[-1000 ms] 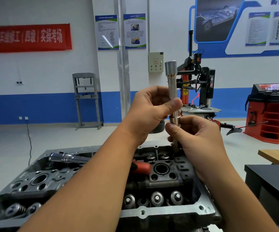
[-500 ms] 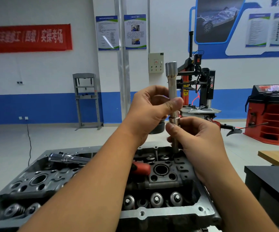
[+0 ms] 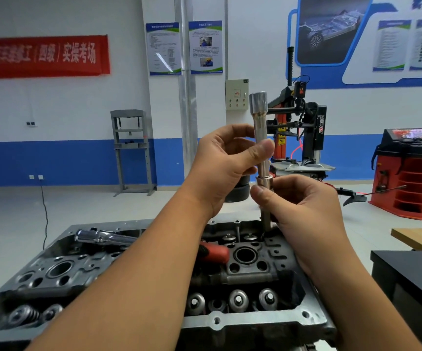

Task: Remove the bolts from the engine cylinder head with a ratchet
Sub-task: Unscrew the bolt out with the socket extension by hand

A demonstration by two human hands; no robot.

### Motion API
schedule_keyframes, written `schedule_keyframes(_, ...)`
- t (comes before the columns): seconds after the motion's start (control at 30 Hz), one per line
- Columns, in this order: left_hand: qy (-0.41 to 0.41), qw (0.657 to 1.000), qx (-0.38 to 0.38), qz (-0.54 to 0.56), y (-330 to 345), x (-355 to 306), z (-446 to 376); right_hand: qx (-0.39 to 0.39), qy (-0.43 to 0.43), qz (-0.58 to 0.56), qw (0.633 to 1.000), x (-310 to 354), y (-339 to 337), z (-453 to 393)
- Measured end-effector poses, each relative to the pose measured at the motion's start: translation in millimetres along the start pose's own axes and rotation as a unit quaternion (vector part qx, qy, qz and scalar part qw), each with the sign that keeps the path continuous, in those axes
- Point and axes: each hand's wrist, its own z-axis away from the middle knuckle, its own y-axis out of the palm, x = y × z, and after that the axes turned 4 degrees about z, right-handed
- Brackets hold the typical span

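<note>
- We pinch the upright extension bar (image 3: 261,138) with our left hand (image 3: 226,164).
- Our right hand (image 3: 303,206) grips the socket (image 3: 265,182) below; its shaft enters the cylinder head (image 3: 250,269).
- The ratchet (image 3: 103,236) lies on the head's far left part.

From my feed I read "power" running vertically in white and red on the black tire changer (image 3: 319,127). The red banner (image 3: 42,56) on the far wall carries white Chinese characters — the clear part reads "(四级) 实操考场". The posters' print is too small to read.
</note>
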Motion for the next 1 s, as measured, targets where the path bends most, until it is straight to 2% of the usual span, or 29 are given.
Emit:
schedule_keyframes(0.17, -0.024, 0.996, 0.077, 0.025, 0.2, 1.2, -0.2, 0.003, -0.006, 0.005, 1.0, -0.1, 1.6, -0.4)
schedule_keyframes(0.3, 0.001, 0.999, 0.047, -0.001, -1.3, 0.6, -1.0, 0.03, 0.001, -0.002, 1.0, 3.0, 3.2, -0.5)
schedule_keyframes(0.43, 0.009, 0.999, 0.022, -0.024, -2.0, 1.7, 0.5, 0.01, -0.005, 0.02, 1.0, 0.7, 1.4, -1.3)
schedule_keyframes(0.6, -0.028, 0.996, 0.077, 0.016, -1.7, 3.0, -1.1, 0.021, 0.007, 0.005, 1.0, -2.0, 3.0, -2.6)
schedule_keyframes(0.8, -0.015, 0.996, 0.089, -0.028, -1.4, 2.4, 0.0, 0.05, 0.0, 0.005, 0.999, 0.2, 3.4, -1.1)
schedule_keyframes(1.0, -0.014, 0.996, 0.078, -0.032, -1.4, 3.6, -0.9, -0.012, -0.006, 0.009, 1.0, 2.4, 1.0, 0.3)
